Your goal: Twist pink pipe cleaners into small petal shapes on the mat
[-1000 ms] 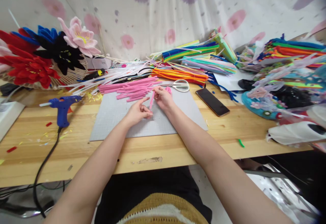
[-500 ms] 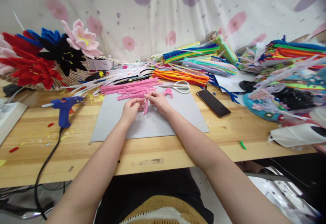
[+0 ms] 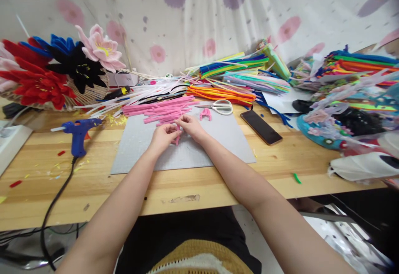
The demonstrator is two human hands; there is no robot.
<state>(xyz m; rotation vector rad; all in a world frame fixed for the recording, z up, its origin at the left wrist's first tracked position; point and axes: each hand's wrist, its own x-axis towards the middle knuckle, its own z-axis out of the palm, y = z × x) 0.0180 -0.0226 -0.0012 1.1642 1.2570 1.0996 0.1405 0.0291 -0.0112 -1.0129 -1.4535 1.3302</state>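
A pink chenille piece (image 3: pixel 177 140) is pinched by the left hand (image 3: pixel 164 136) and the right hand (image 3: pixel 190 126) over the grey mat (image 3: pixel 131 153) — bending or twisting seems under way; a steady hold is probably called for next

You cannot read any text, label, brand or number here with certainty. On your phone (image 3: pixel 261 127), the screen is dark and shows you no letters. On the blue glue gun (image 3: pixel 79 139), any marking is too small for you to read. The same is true for the white power strip (image 3: pixel 12 143) at the left edge. On the grey mat (image 3: pixel 131 147) you can read no number, and on the white paper (image 3: pixel 282 99) you can read no word.
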